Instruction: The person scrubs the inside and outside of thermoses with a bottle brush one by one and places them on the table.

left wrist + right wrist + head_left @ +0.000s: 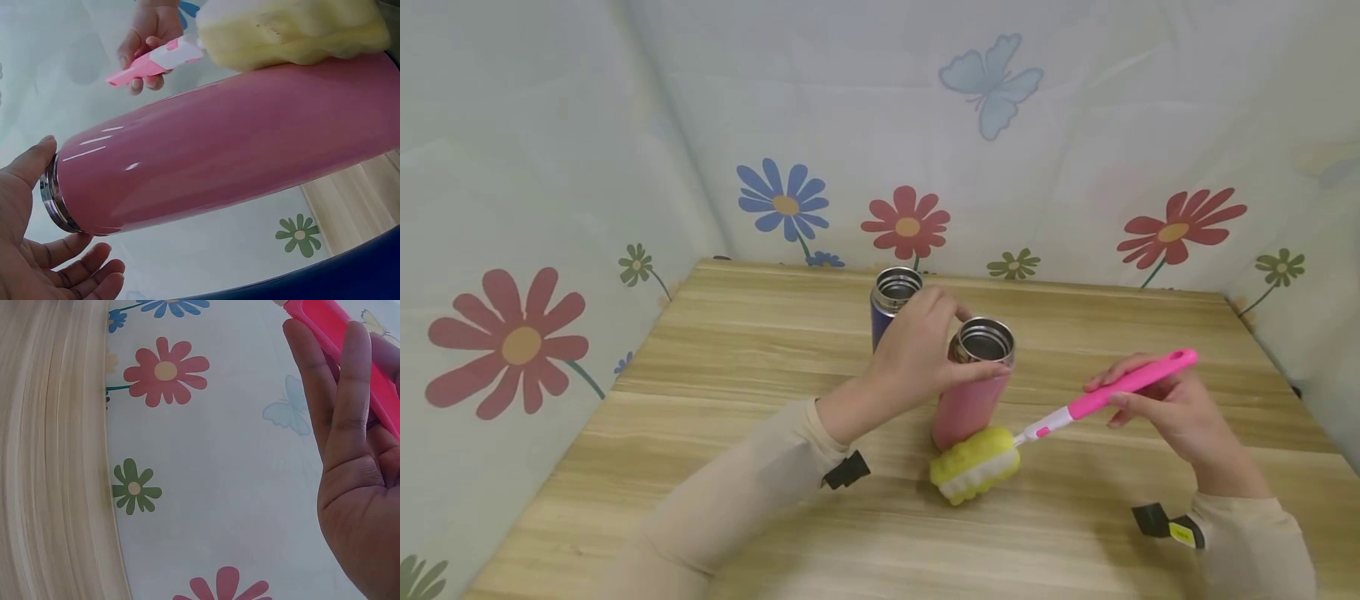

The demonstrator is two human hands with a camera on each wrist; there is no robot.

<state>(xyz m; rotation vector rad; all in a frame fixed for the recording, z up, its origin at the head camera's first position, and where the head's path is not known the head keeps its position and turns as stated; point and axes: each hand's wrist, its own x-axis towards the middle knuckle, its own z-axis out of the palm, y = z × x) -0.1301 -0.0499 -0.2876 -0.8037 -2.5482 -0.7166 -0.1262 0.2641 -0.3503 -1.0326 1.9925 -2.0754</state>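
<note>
A pink bottle without a lid stands on the table, its metal-rimmed mouth facing up. My left hand grips it at the neck, thumb on one side and fingers on the other, as the left wrist view of the bottle also shows. My right hand holds a bottle brush by its pink handle, which also shows in the right wrist view. The brush's yellow and white sponge head points down to the left, close by the bottle's base and outside it.
Just behind my left hand stands a dark blue bottle, also with an uncovered mouth and partly hidden. The wooden table ends at a white cloth backdrop printed with flowers and a butterfly.
</note>
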